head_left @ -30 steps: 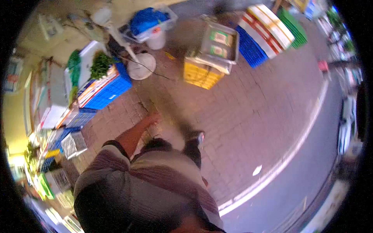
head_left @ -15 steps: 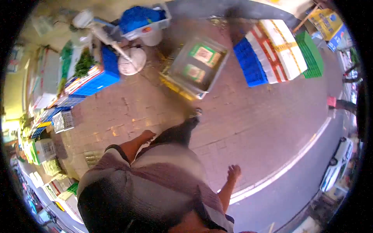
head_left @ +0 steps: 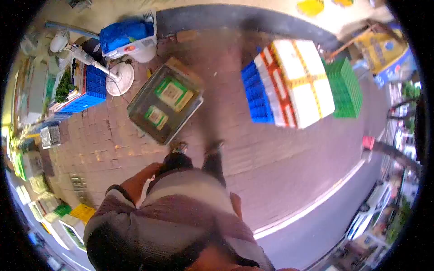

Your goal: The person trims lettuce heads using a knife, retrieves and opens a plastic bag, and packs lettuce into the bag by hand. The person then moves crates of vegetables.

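My left hand [head_left: 153, 171] hangs by my left thigh, over dark trousers, its fingers too dark and blurred to read. Beside my right hip is my right hand [head_left: 235, 203], mostly hidden by my body. I see nothing held in either. On the paving ahead of my feet stands a grey plastic tub [head_left: 139, 110] with two green-bordered cards [head_left: 173, 95] bearing printed square codes on top. Neither hand touches it.
To the right stand a blue crate [head_left: 257, 92], white foam boxes [head_left: 312, 97] with red and yellow tape, and a green crate [head_left: 346, 88]. At left are a white fan [head_left: 120, 79] and blue crates [head_left: 88, 90]. A kerb line [head_left: 312, 201] borders the road.
My view has shifted forward, and the tub now appears lower and farther left. My right hand has swung in from out at the side to my hip. My left hand is closer to my thigh.
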`<action>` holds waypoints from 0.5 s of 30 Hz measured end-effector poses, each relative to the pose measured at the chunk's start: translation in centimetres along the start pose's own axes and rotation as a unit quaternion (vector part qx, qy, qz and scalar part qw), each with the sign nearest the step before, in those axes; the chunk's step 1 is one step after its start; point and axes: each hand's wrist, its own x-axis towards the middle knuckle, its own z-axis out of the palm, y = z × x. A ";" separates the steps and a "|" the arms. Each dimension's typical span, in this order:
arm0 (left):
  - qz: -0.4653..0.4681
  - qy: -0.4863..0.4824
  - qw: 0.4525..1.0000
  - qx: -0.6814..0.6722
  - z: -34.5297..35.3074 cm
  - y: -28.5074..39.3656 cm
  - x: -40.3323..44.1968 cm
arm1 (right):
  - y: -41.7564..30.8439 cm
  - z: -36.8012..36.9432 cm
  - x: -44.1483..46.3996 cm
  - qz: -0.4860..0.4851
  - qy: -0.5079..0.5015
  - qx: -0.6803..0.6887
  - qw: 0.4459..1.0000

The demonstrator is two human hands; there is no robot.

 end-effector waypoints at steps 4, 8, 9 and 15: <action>-0.004 0.057 0.998 -0.038 3.4 6.9 4.1 | -10.3 -7.8 18.2 -0.088 -0.003 -0.037 0.995; -0.009 0.108 0.991 -0.080 3.8 15.5 8.4 | -32.8 -11.0 24.7 -0.131 -0.007 0.023 0.991; -0.007 0.119 0.989 -0.087 3.7 17.5 9.6 | -37.0 -11.1 26.9 -0.177 -0.012 0.007 0.984; 0.016 0.149 0.984 -0.099 0.8 29.1 16.0 | -57.1 -6.8 36.1 -0.330 -0.273 0.201 0.881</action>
